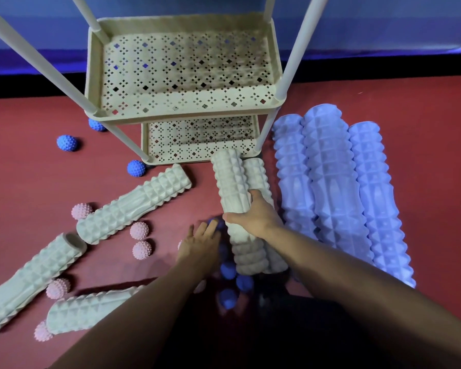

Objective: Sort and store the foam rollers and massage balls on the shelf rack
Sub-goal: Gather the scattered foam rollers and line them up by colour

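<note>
A: What is the right hand [253,218] doing?
B: It is wrapped around a white foam roller [233,198]. The roller's far end is just in front of the shelf rack [183,117].
A: And the left hand [200,242]?
B: Flat and open, holding nothing, just left of that roller. Blue rollers [333,179] lie to the right.

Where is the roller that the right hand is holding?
In the head view, the held roller sits just right of centre, gripped by the right hand, its far end at the rack's lower tray, beside another pale roller.
</note>
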### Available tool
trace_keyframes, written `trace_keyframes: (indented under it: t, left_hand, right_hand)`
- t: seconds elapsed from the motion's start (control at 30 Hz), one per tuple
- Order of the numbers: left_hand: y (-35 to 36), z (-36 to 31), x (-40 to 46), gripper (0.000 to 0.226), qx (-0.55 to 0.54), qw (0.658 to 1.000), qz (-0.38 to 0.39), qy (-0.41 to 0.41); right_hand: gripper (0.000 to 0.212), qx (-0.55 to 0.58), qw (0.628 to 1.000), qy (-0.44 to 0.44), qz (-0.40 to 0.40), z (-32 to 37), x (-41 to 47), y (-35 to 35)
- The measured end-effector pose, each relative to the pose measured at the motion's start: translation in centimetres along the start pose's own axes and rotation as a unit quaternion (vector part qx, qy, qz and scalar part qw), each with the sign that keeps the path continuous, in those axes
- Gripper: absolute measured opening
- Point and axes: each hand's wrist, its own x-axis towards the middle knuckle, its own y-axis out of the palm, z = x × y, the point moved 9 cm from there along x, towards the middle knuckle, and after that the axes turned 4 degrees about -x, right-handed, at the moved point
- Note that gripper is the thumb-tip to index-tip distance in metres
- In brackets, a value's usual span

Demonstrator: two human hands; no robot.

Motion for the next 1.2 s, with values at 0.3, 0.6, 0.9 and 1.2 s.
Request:
trace_keyframes:
  t: [0.3, 0.6, 0.9, 1.2]
  left_hand:
    - [-3.3, 4.1, -0.8, 0.040, -0.178, 0.969, -0.124, -0.122]
    - [-0.4, -1.1, 2.7, 0.081, -0.634, 0.763, 0.002, -0.128]
    - [2.6, -1.7, 1.1, 0.067, -0.450, 0.883, 0.128, -0.024]
    - [3.5, -2.9, -0.1, 0.048, -0.620, 0.764, 0.066, -0.166]
  right_hand:
    - [0.087, -0.200, 0.975, 0.006, -0.095, -0.5, -0.4, -0.9]
    - [0.073, -0.112, 0.993, -0.012, -0.018, -3.9, 0.2, 0.0]
    - [0.049, -0.126, 0.990, -0.054, 0.023, -4.8, -1.4, -0.6]
    - [0.052, -0.028, 0.997, -0.070, -0.008, -5.7, -2.4, -1.2]
